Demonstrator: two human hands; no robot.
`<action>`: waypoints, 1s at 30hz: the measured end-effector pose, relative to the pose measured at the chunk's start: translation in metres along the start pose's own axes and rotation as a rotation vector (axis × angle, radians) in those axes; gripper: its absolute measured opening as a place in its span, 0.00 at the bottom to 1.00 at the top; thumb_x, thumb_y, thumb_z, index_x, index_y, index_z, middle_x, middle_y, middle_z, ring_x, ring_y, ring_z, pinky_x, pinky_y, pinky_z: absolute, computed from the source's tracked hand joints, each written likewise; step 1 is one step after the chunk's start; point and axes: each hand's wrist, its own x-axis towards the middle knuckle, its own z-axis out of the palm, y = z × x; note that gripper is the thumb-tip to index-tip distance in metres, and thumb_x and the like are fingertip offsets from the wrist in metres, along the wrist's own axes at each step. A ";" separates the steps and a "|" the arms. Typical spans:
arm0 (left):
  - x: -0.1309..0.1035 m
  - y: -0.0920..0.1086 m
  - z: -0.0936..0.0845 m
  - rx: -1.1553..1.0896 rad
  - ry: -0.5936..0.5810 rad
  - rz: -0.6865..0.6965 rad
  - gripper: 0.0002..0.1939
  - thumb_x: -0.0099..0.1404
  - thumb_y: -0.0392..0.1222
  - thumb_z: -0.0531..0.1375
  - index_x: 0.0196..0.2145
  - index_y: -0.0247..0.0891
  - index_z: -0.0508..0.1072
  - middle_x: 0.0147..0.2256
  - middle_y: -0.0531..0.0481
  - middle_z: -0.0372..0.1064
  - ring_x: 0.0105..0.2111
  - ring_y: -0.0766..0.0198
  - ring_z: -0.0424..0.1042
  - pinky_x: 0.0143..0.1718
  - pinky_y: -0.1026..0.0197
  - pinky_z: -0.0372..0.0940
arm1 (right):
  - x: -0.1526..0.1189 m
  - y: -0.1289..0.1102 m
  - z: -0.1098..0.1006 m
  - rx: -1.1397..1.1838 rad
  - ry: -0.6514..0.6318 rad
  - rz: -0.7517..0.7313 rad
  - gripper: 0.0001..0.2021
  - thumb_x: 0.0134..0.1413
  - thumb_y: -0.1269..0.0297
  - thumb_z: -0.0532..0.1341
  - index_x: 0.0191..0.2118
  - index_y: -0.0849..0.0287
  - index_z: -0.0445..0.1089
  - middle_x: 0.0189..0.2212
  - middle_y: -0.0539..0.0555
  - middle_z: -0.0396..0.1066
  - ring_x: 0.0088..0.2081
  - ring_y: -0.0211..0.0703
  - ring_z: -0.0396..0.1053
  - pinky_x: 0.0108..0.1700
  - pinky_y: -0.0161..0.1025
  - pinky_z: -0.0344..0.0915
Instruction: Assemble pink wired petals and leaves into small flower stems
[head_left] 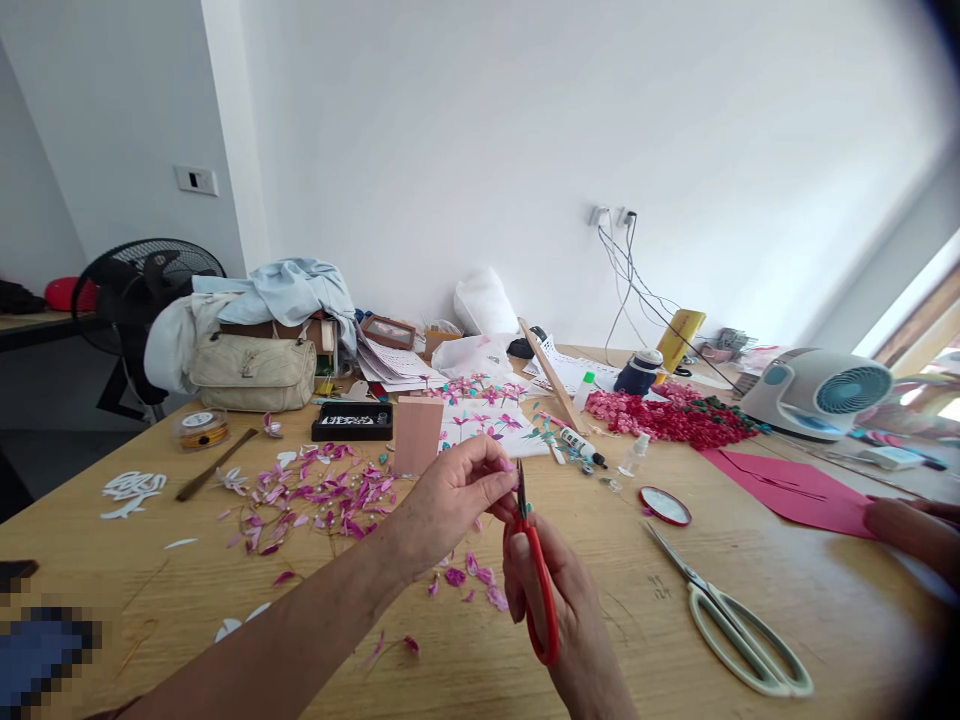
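Red-handled scissors [543, 600] point upward in my right hand [559, 590], whose fingers are wrapped round the handles. My left hand [461, 490] pinches a small pink petal piece [508, 467] beside the scissor tips, thumb and forefinger pressed together. The dark blades touch or nearly touch what the left fingers hold; the exact contact is too small to tell. Loose pink petals [487, 585] lie on the wooden table [300, 640] below the hands. A bigger heap of pink petals with thin stems [322, 490] spreads to the left.
White-handled scissors [750, 640] lie at the right, near a round red-rimmed dish [665, 505]. Another person's hand [900, 520] rests by pink paper [795, 490]. Behind stand a wooden block [418, 435], a black tray [352, 421], a glue bottle [581, 445] and a small fan [817, 390].
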 end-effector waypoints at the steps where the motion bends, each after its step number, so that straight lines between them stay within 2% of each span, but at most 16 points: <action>1: 0.000 0.001 -0.001 -0.008 -0.015 -0.005 0.08 0.57 0.40 0.58 0.27 0.34 0.62 0.24 0.54 0.60 0.25 0.71 0.64 0.29 0.66 0.60 | 0.000 0.001 -0.001 -0.004 -0.001 0.003 0.21 0.53 0.44 0.51 0.23 0.58 0.55 0.13 0.44 0.52 0.16 0.31 0.49 0.18 0.30 0.47; 5: 0.000 0.003 -0.006 -0.012 -0.078 -0.040 0.09 0.57 0.41 0.58 0.28 0.34 0.63 0.25 0.53 0.62 0.26 0.71 0.64 0.31 0.66 0.61 | -0.002 0.004 -0.005 -0.002 -0.035 0.009 0.21 0.53 0.44 0.50 0.24 0.58 0.56 0.12 0.43 0.51 0.14 0.30 0.46 0.17 0.31 0.44; 9: 0.000 0.004 -0.010 0.003 -0.097 -0.058 0.09 0.57 0.42 0.58 0.28 0.33 0.63 0.24 0.53 0.63 0.27 0.71 0.64 0.31 0.66 0.61 | -0.002 -0.001 -0.010 -0.028 -0.158 -0.067 0.19 0.58 0.48 0.47 0.26 0.59 0.57 0.17 0.47 0.58 0.20 0.34 0.54 0.23 0.33 0.52; 12: 0.000 0.003 -0.010 0.019 -0.107 -0.065 0.08 0.58 0.41 0.58 0.28 0.33 0.64 0.25 0.53 0.64 0.27 0.71 0.65 0.32 0.66 0.61 | -0.001 -0.006 -0.013 -0.034 -0.204 -0.082 0.18 0.59 0.49 0.46 0.27 0.59 0.56 0.20 0.49 0.59 0.23 0.35 0.56 0.26 0.34 0.53; 21: 0.000 0.007 -0.008 0.016 -0.135 -0.124 0.09 0.56 0.40 0.60 0.26 0.32 0.64 0.24 0.52 0.64 0.27 0.70 0.66 0.32 0.65 0.62 | 0.000 -0.004 -0.015 -0.044 -0.165 -0.049 0.20 0.56 0.46 0.48 0.25 0.58 0.55 0.17 0.47 0.55 0.21 0.35 0.53 0.23 0.33 0.50; 30: 0.000 0.005 -0.006 -0.001 -0.150 -0.142 0.08 0.56 0.39 0.59 0.27 0.32 0.64 0.24 0.52 0.65 0.26 0.70 0.67 0.32 0.64 0.63 | -0.002 -0.001 -0.015 0.021 -0.147 -0.027 0.20 0.54 0.45 0.50 0.26 0.59 0.57 0.13 0.45 0.53 0.16 0.32 0.48 0.19 0.31 0.45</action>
